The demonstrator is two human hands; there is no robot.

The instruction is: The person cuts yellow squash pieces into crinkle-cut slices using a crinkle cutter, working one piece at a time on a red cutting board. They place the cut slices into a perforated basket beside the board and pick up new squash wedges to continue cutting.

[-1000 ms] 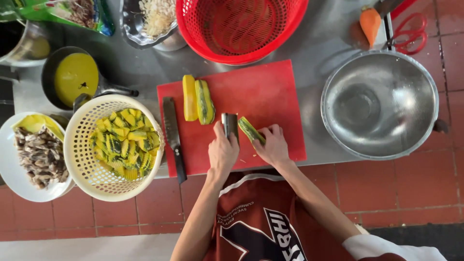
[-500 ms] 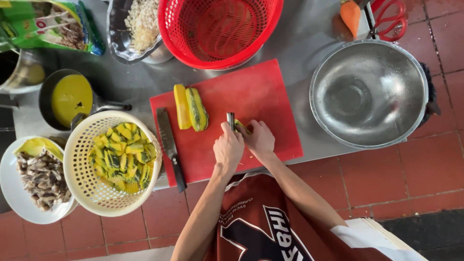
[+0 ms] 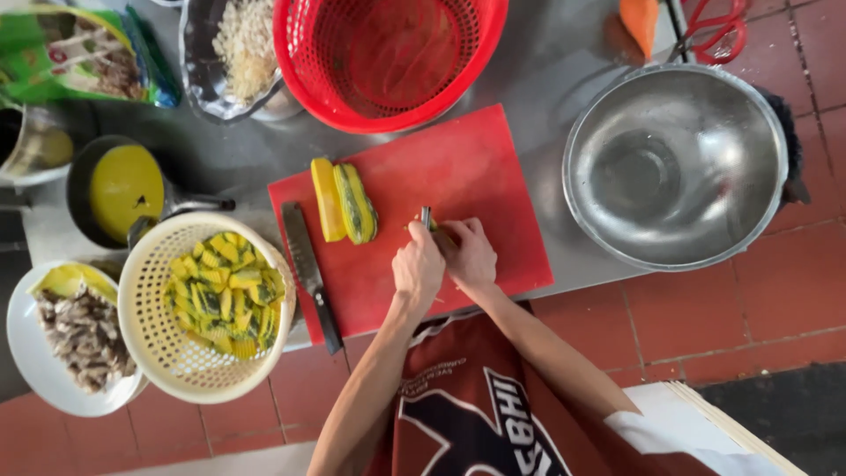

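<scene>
Red colander, steel bowl, cream basket of chopped squash, spare knife.

Two hands work at one red cutting board: the left hand and the right hand. Two squash halves lie on the board, one knife rests at its edge, and one small blade shows between the hands. Around them stand two plastic colanders, one red and one cream, one steel bowl, one white plate, one dark pan and one pair of red-handled scissors.
</scene>
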